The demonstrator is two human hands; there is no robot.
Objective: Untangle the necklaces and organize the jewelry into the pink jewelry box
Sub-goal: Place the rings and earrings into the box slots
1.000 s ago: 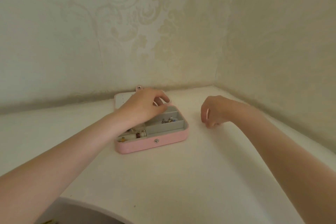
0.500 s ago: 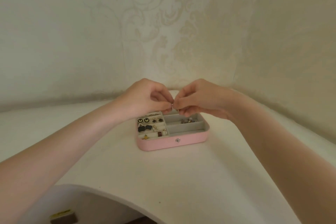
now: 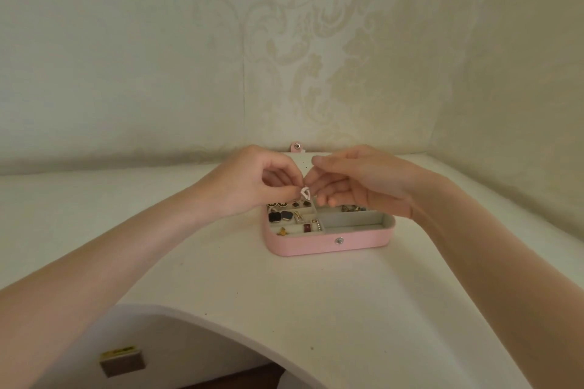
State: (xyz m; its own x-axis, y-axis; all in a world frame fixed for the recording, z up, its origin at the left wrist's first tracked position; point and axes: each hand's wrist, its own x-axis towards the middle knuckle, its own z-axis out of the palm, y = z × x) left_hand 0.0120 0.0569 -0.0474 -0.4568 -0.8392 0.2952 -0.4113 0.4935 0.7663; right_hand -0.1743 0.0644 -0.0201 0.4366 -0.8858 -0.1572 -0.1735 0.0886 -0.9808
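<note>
Above the far half of the pink jewelry box (image 3: 328,243), both hands meet over the compartments. Left hand (image 3: 252,183), fingers curled, pinches a small white piece (image 3: 305,192) btwn thumb and forefinger; right hand (image 3: 357,181) meets it from 3 o'clock, thumb and forefinger tips closed at or on the same piece, other fingers loosely bent below. Whether a chain hangs from the piece cannot be told; too fine to resolve. Judged purpose of the two-handed pinch: working a small item apart or steadying it directly over the box, so that anything dropped falls into the tray rather than onto the white tabletop (image 3: 284,294). Box sits open, lid (image 3: 297,147) laid back toward 12 o'clock w/ its snap tab showing near the wall; front wall w/ snap stud faces 6 o'clock. Left-hand compartments hold dark earrings (image 3: 279,216), a gold charm (image 3: 282,231) and a red piece (image 3: 307,227); a cluster of mixed jewelry (image 3: 352,208) lies at back right; the long front-right compartment (image 3: 354,219) appears vacant, prob. the natural spot for a necklace. Edges and room: wall corner close behind the lid, so little clearance at 12 o'clock; curved table edge (image 3: 221,325) lies at 6–7 o'clock, well apart from the box; broad surface at 9 and 3 o'clock for the forearms.
</note>
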